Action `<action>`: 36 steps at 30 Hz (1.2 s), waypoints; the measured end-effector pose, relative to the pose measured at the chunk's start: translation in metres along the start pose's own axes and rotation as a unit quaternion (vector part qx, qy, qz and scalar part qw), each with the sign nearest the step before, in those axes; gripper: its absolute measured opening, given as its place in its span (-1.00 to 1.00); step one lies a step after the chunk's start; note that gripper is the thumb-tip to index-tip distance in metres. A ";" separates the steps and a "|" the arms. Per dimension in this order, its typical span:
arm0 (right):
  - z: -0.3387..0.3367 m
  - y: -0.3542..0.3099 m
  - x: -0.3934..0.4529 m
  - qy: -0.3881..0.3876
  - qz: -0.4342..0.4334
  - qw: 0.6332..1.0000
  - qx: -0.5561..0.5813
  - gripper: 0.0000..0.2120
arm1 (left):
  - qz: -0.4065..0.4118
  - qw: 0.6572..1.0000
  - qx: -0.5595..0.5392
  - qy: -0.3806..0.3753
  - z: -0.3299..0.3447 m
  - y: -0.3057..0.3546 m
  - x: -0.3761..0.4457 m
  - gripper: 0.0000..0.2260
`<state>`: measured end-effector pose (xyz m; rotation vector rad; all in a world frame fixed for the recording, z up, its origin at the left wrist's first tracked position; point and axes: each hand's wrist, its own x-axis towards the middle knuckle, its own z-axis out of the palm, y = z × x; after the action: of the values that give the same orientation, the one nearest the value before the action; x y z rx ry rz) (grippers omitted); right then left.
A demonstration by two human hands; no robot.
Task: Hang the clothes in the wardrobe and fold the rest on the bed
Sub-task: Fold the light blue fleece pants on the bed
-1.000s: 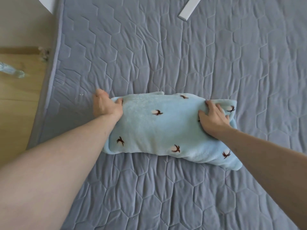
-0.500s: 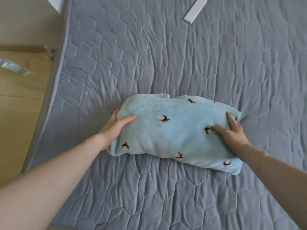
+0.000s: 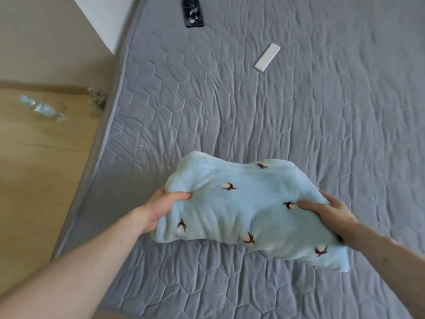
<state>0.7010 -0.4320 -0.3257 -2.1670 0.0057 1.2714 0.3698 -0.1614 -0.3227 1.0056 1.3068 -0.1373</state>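
A folded light-blue fleece garment (image 3: 241, 208) with small brown-and-white cotton motifs sits low in the middle of the view, raised a little off the grey quilted bed (image 3: 264, 116). My left hand (image 3: 161, 206) grips its left end, thumb on top and fingers underneath. My right hand (image 3: 326, 210) grips the right end the same way, its fingers hidden under the cloth. The bundle sags between the two hands.
A dark phone (image 3: 192, 13) lies near the bed's far left edge. A white flat bar (image 3: 267, 57) lies further right on the quilt. On the wooden floor to the left lies a clear plastic bottle (image 3: 41, 108). The bed's left edge runs diagonally.
Both hands went from pressing on the folded garment to gripping its ends from beneath, and the bundle has lifted off the quilt. The view tilted up, showing the phone.
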 end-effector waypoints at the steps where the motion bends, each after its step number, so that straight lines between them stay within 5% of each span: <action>1: -0.005 -0.004 -0.015 0.000 -0.007 1.000 -0.002 -0.43 | -0.005 1.000 -0.005 -0.005 -0.004 -0.001 -0.017 -0.53; 8: -0.041 -0.053 -0.155 -0.029 -0.043 0.997 -0.050 -0.35 | -0.061 0.997 -0.044 -0.011 -0.017 0.006 -0.186 -0.66; 21: -0.081 -0.136 -0.373 -0.153 -0.178 0.963 -0.130 -0.41 | -0.013 0.982 -0.182 0.045 -0.040 -0.003 -0.480 -0.47; 29: -0.031 -0.214 -0.450 -0.221 -0.286 0.911 -0.197 -0.47 | 0.094 0.946 -0.269 0.153 -0.068 -0.029 -0.589 -0.57; 36: 0.070 -0.295 -0.533 -0.270 -0.367 0.864 -0.215 -0.54 | 0.161 0.903 -0.314 0.244 -0.162 -0.041 -0.662 -0.56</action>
<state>0.4483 -0.3145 0.2211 -1.7424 -1.3121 1.4143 0.0169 -0.3658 0.2243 0.6904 1.4663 0.7949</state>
